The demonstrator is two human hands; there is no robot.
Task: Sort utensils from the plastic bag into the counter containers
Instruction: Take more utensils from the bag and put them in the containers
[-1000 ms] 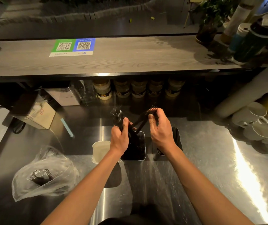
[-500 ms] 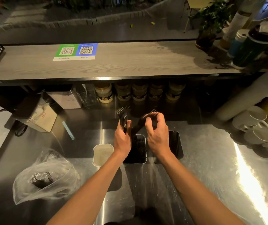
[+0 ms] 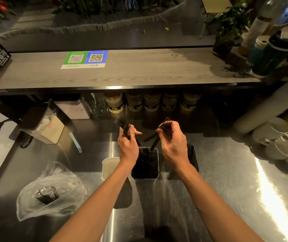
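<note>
My left hand (image 3: pixel 128 147) grips a bunch of black plastic forks (image 3: pixel 123 125), tines up. My right hand (image 3: pixel 173 144) pinches one black fork (image 3: pixel 164 125) by its head; the handle slants down into the middle container (image 3: pixel 145 176), which holds several black utensils. An empty white container (image 3: pixel 108 165) stands to its left and a dark container (image 3: pixel 193 158) to its right, partly behind my right wrist. The clear plastic bag (image 3: pixel 50 191) lies at the left on the steel counter with a few black utensils inside.
A raised wooden shelf (image 3: pixel 139 70) with QR-code stickers overhangs the back of the steel counter (image 3: pixel 227 189). Jars (image 3: pixel 116 103) line up beneath it. White cups (image 3: pixel 279 137) stack at the right. A box and cables (image 3: pixel 40 126) sit at the left.
My hands have drawn apart. The right hand has pulled one fork away from the bunch, and its handle now points into the middle container. The view has tilted slightly.
</note>
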